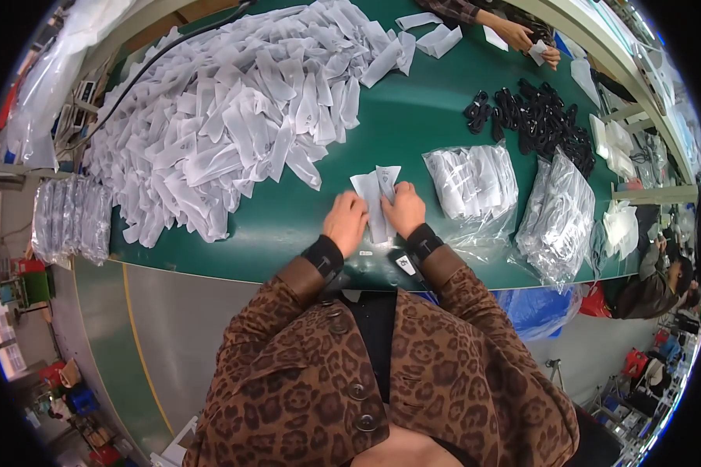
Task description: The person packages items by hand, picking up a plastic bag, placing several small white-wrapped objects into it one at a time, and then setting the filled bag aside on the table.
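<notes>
Two narrow frosted white plastic pouches (375, 204) overlap in front of me at the table's near side, their upper ends spread apart. My left hand (346, 223) is closed with curled fingers at the left edge of the pouches. On the other side, my right hand (404, 208) pinches the right pouch between thumb and fingers. What lies inside the pouches cannot be made out. Just below my right hand is a small black object with a white label (403, 263), partly beside my sleeve. A little white sticker (366, 253) lies below the pouches.
A large heap of frosted pouches (234, 117) covers the green table's (413, 109) left and far side. Filled clear bags (475, 183) and a bulging one (557, 214) lie right. Behind them are bundled black cables (541, 117). Across the table, another person's hands (526, 39) hold something white.
</notes>
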A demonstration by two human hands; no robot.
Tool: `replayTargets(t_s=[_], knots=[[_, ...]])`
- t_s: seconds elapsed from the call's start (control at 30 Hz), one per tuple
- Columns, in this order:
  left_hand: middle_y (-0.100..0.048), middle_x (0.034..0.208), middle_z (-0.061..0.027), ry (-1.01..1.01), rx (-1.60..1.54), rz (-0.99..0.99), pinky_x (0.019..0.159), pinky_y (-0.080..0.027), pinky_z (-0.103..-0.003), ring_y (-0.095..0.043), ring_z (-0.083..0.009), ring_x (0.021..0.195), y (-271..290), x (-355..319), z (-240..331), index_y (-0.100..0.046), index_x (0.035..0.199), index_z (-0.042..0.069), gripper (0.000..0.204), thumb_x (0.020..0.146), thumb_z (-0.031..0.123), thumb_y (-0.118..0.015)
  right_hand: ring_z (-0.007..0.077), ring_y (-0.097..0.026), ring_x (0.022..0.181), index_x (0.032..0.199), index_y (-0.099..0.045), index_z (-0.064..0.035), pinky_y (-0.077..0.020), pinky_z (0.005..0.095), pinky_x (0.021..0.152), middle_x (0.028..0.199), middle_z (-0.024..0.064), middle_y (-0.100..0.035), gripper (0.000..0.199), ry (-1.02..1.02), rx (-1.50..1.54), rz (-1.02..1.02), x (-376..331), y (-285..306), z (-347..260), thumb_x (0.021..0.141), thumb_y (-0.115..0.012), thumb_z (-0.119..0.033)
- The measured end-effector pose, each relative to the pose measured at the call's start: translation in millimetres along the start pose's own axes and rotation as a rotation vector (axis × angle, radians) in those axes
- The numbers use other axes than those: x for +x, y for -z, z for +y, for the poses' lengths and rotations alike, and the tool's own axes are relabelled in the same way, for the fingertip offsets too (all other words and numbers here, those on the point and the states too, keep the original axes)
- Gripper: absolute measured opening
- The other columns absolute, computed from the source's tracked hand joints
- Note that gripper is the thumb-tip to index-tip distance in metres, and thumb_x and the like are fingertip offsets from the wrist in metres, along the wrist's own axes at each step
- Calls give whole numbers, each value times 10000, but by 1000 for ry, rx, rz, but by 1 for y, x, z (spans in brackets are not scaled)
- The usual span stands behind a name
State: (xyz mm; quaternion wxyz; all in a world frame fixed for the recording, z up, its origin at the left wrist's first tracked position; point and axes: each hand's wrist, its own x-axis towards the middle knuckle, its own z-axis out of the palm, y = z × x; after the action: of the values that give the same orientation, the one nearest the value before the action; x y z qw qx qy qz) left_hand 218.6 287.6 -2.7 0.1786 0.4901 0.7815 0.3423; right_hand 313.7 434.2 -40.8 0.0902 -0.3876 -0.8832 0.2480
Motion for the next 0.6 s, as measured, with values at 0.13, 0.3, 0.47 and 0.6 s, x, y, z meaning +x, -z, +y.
replayTargets(t_s=[0.13, 0.3, 0.47, 0.6], knots=[[-524, 1047, -90, -587, 378, 101, 844, -417, -458, -489, -294, 1013, 9, 48, -32, -563, 995, 52, 228, 785, 92, -643, 396, -642, 742, 952, -501, -17, -526, 452, 624, 935, 188, -614, 404, 139, -20, 109, -10, 0, -5, 779, -717, -311], [-516, 1023, -68, -614, 479, -231, 804, -399, -420, -487, -273, 984, 16, 56, -47, -567, 995, 60, 212, 793, 96, -617, 388, -627, 841, 1030, -548, -37, -511, 457, 704, 985, 182, -609, 370, 26, -7, 55, -22, 10, 3, 781, -727, -243], [-512, 999, -74, -601, 467, -401, 784, -379, -395, -478, -257, 966, 27, 24, -65, -556, 973, 52, 259, 776, 190, -652, 373, -616, 855, 1076, -558, -97, -509, 452, 711, 994, 158, -581, 363, 79, 46, 63, -32, 8, -3, 771, -734, -188], [-508, 994, -92, -602, 413, -343, 805, -381, -405, -475, -271, 968, 32, -10, -80, -544, 945, 54, 306, 762, 252, -688, 367, -614, 855, 1069, -572, -125, -510, 448, 714, 990, 140, -571, 347, 161, 71, -4, -36, -1, -27, 768, -736, -182]])
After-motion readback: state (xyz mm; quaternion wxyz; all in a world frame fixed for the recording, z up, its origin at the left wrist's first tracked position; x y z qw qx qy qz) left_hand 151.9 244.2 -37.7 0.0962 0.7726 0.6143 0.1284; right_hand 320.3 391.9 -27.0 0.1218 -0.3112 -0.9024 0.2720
